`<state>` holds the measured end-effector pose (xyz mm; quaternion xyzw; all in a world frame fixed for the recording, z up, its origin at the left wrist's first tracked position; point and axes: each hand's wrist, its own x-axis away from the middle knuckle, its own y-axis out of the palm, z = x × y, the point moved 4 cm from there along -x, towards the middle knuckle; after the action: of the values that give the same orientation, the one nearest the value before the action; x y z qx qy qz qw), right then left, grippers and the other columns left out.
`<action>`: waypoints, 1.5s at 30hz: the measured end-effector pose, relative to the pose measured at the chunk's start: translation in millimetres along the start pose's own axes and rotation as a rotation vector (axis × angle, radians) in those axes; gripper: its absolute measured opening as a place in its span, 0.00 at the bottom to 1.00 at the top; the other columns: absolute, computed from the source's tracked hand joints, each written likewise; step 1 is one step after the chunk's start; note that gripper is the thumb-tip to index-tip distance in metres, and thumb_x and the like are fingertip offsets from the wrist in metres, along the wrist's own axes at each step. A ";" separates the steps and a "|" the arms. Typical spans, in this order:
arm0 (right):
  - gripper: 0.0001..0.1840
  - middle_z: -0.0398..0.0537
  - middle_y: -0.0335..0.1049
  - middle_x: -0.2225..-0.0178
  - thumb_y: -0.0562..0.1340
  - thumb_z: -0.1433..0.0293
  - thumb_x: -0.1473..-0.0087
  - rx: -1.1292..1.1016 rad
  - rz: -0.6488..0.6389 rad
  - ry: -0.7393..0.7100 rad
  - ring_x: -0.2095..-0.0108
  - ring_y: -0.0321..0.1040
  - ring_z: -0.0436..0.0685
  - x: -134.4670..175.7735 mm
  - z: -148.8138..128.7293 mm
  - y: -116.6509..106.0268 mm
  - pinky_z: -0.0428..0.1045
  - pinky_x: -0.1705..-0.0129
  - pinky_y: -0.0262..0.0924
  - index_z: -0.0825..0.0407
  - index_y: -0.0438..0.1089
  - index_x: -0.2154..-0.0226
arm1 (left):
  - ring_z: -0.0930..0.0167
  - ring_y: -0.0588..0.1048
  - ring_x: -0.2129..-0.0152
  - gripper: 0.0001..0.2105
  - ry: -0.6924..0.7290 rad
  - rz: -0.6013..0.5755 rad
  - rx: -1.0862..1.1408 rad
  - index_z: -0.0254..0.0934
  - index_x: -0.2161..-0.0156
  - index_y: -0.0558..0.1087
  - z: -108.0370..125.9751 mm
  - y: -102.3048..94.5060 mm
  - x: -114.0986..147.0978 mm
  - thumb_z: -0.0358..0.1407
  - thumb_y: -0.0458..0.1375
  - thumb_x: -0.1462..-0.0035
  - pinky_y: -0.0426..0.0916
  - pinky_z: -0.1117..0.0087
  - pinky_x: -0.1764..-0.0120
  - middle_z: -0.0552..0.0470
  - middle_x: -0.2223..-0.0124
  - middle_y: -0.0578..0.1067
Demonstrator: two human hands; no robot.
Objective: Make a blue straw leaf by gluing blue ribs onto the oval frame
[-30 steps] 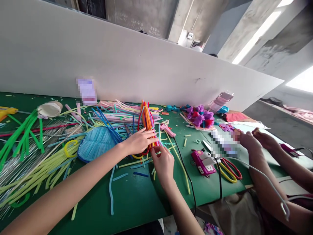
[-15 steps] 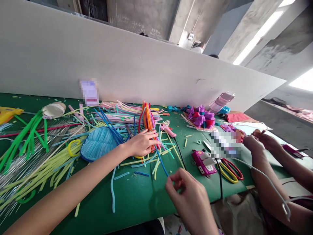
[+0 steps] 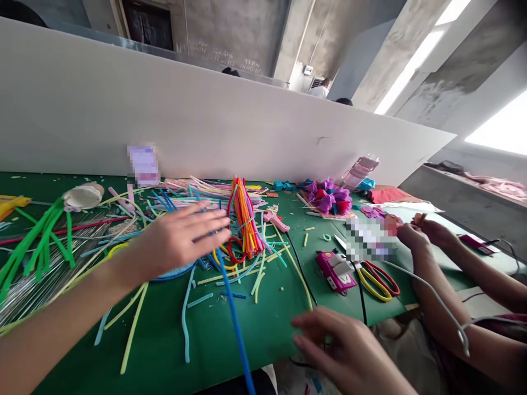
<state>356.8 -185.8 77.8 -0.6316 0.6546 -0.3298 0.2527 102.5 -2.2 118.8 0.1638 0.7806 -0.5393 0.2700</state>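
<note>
My left hand (image 3: 185, 236) is over the middle left of the table, its fingers stretched out and its thumb hidden. A long blue pipe cleaner (image 3: 234, 312) runs from under these fingers toward me and appears held there. Below the hand, the blue pipe-cleaner panel (image 3: 171, 272) is mostly covered. Close to the right of my left fingers stands a bundle of orange, red and purple pipe cleaners (image 3: 246, 222). My right hand (image 3: 346, 345), slightly blurred, is above the front edge with fingers apart and nothing in them.
Yellow-green pipe cleaners (image 3: 135, 334), green ones (image 3: 47, 233) and silver wires (image 3: 31, 291) lie at left. A pink glue gun (image 3: 276, 220), magenta power strip (image 3: 331, 269) and scissors (image 3: 376, 281) lie rightward. Another person's hands (image 3: 424, 233) work at far right. A white partition (image 3: 230, 126) borders the back.
My left hand has moved left and nearer, off the multicoloured bundle, with the blue pipe cleaner following it. My right hand has let go of the strand's end, opened and moved right and down.
</note>
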 end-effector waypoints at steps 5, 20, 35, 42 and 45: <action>0.11 0.47 0.79 0.68 0.61 0.66 0.45 0.049 0.237 0.064 0.71 0.74 0.56 -109.5 22.6 51.0 0.47 0.68 0.63 0.49 0.80 0.64 | 0.59 0.56 0.33 0.29 -0.224 -0.175 -0.018 0.37 0.45 0.73 -69.5 37.6 60.2 0.15 0.38 0.41 0.43 0.41 0.35 0.49 0.35 0.68; 0.08 0.47 0.75 0.68 0.61 0.69 0.44 0.007 0.497 0.046 0.75 0.68 0.53 -138.7 35.3 81.2 0.48 0.68 0.61 0.52 0.77 0.66 | 0.62 0.77 0.51 0.15 -0.089 -0.313 0.283 0.36 0.57 0.76 -6.3 167.2 -65.0 0.20 0.52 0.43 0.65 0.55 0.43 0.44 0.55 0.80; 0.10 0.45 0.70 0.66 0.59 0.65 0.39 -0.074 0.857 -0.210 0.77 0.64 0.47 -128.6 -20.1 51.4 0.45 0.72 0.60 0.51 0.74 0.60 | 0.63 0.76 0.54 0.14 -0.394 0.049 0.614 0.39 0.54 0.73 -51.7 119.0 -54.2 0.24 0.52 0.43 0.68 0.62 0.49 0.48 0.54 0.78; 0.11 0.47 0.74 0.65 0.59 0.66 0.38 0.084 0.871 -0.192 0.75 0.67 0.49 -141.8 -23.6 52.9 0.46 0.69 0.59 0.52 0.76 0.62 | 0.64 0.75 0.50 0.16 -0.390 0.028 0.618 0.39 0.53 0.73 -49.8 121.5 -52.0 0.23 0.52 0.43 0.67 0.63 0.48 0.48 0.52 0.78; 0.13 0.48 0.76 0.64 0.57 0.65 0.36 0.161 0.862 -0.174 0.73 0.70 0.50 -141.0 -24.5 51.9 0.46 0.70 0.58 0.51 0.76 0.60 | 0.64 0.75 0.49 0.18 -0.412 0.049 0.632 0.39 0.52 0.73 -50.6 120.2 -51.9 0.22 0.52 0.45 0.67 0.63 0.47 0.48 0.51 0.78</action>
<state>314.7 -43.8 42.8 -0.3048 0.8067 -0.1896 0.4695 197.5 90.6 73.0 0.1459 0.5009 -0.7686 0.3703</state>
